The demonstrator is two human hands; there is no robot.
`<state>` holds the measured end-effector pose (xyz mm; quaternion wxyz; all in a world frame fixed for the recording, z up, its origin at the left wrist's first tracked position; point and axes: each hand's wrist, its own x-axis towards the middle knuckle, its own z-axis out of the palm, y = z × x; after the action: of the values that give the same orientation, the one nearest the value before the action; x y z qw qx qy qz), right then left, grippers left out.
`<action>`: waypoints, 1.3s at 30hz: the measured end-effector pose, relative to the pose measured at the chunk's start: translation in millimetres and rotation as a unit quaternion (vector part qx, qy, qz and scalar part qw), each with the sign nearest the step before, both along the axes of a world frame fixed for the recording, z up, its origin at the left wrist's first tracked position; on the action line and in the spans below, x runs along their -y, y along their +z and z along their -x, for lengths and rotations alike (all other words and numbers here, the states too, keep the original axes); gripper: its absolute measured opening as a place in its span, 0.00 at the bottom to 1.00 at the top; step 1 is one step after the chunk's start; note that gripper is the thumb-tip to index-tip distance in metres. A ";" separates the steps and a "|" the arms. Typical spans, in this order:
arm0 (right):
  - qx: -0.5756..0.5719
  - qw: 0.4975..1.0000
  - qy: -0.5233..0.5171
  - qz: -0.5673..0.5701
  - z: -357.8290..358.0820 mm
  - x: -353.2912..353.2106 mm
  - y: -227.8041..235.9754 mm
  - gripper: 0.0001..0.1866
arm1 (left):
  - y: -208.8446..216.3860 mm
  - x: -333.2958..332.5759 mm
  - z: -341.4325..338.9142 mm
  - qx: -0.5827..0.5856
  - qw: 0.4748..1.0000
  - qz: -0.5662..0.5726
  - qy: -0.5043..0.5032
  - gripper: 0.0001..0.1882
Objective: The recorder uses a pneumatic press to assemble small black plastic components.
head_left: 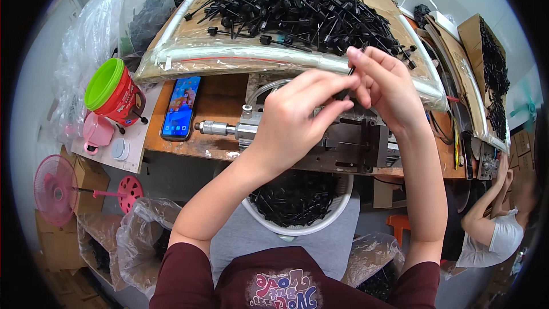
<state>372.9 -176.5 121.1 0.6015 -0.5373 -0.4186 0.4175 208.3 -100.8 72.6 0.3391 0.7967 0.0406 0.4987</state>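
My left hand (300, 111) and my right hand (384, 83) meet above the bench, fingers pinched close together. A thin black rod (351, 71) shows between the right thumb and fingers. The left fingers close on a small black piece (342, 95), partly hidden by them; I cannot tell whether the two are joined. Beneath my hands sits a metal fixture with an air cylinder (247, 128) and a dark block (366, 146). Just beyond them, a big heap of black plastic rods with knobbed heads (297, 8) lies on a film-covered cardboard tray (240, 57).
A white basin (346, 191) of small black parts rests at my lap. Left stand a phone (182, 109), a red bucket with green rim (117, 94), a pink cup (98, 130) and a pink fan (55, 190). Right, a co-worker (492, 234) works by another tray (477, 88).
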 end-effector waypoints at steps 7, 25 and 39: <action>0.481 0.847 -0.214 -0.066 -53.3 -23.2 -8.8 0.15 | -21.6 38.4 38.2 -0.109 0.994 0.016 0.001 0.14; 0.411 0.874 -0.209 -0.153 -54.7 -29.9 -17.8 0.12 | -80.2 67.9 32.6 -0.227 0.934 -0.238 0.143 0.13; -0.017 0.981 -0.145 -0.131 -16.8 42.5 -12.1 0.15 | -66.1 64.0 30.8 -0.288 0.924 -0.220 0.119 0.13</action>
<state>389.7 -219.0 109.0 0.7280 -0.5012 -0.3771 0.2767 177.5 -164.9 6.4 0.0671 0.9499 0.1199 0.2806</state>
